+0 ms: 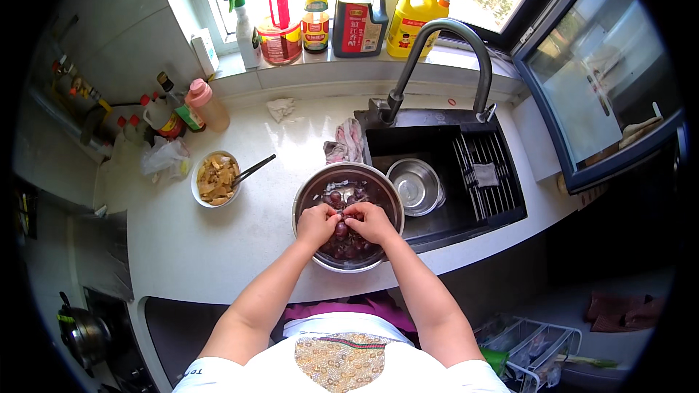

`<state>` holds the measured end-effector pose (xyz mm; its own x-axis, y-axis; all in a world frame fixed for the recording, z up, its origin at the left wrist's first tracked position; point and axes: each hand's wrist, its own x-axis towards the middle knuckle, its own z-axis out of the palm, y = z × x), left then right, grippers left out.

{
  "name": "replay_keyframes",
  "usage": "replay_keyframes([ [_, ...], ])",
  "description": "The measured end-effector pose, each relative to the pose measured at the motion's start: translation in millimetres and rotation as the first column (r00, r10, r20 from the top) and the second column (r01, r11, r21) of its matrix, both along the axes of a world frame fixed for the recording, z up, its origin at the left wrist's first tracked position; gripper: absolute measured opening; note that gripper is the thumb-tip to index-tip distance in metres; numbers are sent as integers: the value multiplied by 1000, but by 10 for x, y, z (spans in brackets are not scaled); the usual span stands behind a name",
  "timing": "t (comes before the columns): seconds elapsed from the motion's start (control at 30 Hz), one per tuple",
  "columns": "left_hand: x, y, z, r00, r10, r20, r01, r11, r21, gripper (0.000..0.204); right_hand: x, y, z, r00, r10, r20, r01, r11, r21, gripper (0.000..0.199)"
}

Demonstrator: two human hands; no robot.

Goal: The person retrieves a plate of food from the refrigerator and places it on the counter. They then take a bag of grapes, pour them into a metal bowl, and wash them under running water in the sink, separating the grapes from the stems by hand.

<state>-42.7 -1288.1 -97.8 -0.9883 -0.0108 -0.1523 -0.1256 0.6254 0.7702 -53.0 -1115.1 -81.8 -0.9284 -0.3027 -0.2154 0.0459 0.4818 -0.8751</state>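
Note:
A large steel bowl stands on the white counter just left of the sink, holding dark purple grapes in water. My left hand and my right hand meet over the middle of the bowl. Their fingertips pinch a grape between them, with more grapes beneath and behind.
A black sink with a smaller steel bowl and curved tap lies to the right. A cloth sits behind the big bowl. A white bowl of food with chopsticks stands left; bottles line the windowsill.

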Motion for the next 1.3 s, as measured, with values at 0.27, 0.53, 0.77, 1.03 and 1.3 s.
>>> replay_keyframes([
  [0.27,-61,33,64,901,84,426,-331,768,548,12,292,-131,148,943,-36,-332,96,981,166,37],
  [0.53,-26,-21,-95,992,9,128,-47,955,294,13,306,-49,-60,947,-257,-195,240,965,-107,36],
  [0.77,53,76,16,936,-180,-302,112,967,-228,10,314,-169,-2,944,-162,-288,196,976,92,25],
  [1.03,-114,30,313,918,-269,-292,160,924,-347,7,71,-31,-14,870,-367,-329,370,927,-56,17],
  [1.3,-174,3,261,996,-5,-84,13,996,88,15,153,-70,-388,898,-436,51,424,833,-356,37],
])
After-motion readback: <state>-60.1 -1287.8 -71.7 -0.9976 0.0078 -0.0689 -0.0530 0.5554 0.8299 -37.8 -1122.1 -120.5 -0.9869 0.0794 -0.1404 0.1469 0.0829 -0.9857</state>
